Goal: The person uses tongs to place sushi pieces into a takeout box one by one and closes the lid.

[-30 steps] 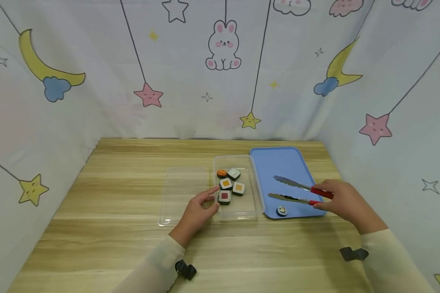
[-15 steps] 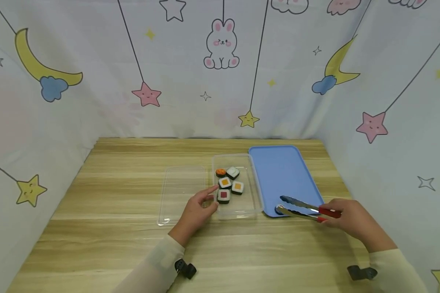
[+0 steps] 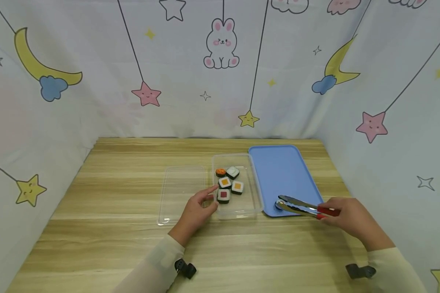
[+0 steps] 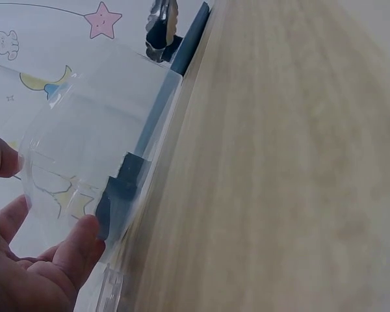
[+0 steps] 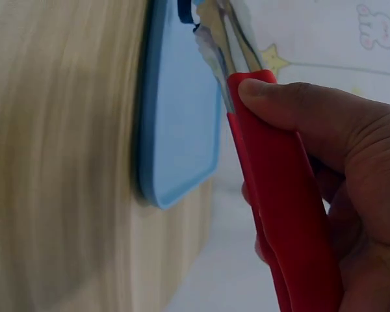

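Governing relation: tong tips to sushi roll. The round sushi roll (image 3: 277,204) sits at the near left corner of the blue tray (image 3: 284,171), directly left of the right hand (image 3: 346,215). The right hand grasps the red-handled tongs (image 3: 308,205), thumb laid along the upper handle. The long axis of the tongs runs from this hand leftward and slightly away, ending at the roll; their arms stand nearly closed about it. Whether both tips press on the roll cannot be confirmed, because the arms partly cover it.

The right hand is the nearer by way of its tool. The left hand (image 3: 195,211) grasps nothing; its fingers and thumb are spread against the left wall of the clear plastic container (image 3: 256,185). This container, bearing five sushi pieces (image 3: 237,187), stands just beside the tray, to the left of the roll.
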`<control>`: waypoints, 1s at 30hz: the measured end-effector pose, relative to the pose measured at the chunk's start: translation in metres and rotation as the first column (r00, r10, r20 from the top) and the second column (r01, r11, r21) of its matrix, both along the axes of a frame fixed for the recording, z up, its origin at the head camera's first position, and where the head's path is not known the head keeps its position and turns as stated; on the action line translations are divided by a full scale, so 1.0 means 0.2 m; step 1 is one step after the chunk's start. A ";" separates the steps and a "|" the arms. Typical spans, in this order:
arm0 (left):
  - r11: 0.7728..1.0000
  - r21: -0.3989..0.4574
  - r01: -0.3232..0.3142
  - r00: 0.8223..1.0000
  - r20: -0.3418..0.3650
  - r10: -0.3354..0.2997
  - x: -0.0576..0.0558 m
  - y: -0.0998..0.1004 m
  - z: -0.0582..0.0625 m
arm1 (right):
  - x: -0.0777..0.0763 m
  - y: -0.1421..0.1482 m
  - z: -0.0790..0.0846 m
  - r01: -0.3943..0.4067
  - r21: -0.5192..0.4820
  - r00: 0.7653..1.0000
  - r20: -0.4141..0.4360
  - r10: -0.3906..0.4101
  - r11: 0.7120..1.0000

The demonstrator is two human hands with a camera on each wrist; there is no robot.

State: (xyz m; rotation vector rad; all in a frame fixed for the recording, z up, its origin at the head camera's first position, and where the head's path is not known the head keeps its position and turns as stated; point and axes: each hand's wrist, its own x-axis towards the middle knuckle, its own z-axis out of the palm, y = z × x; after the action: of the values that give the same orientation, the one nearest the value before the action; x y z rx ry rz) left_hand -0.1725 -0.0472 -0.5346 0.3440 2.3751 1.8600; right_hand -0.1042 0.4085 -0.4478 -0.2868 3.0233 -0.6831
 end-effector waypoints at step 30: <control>1.000 0.004 0.002 1.000 -0.019 -0.002 0.00 -0.01 0.00 | -0.47 -0.75 0.31 -0.415 0.315 0.909 0.100 0.405 0.854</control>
State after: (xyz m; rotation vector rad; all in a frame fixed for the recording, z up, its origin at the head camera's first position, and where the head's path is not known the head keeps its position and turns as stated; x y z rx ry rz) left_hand -0.1729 -0.0485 -0.5345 0.3661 2.3830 1.8688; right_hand -0.1983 0.2594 -0.3865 -0.8611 2.8288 -0.1414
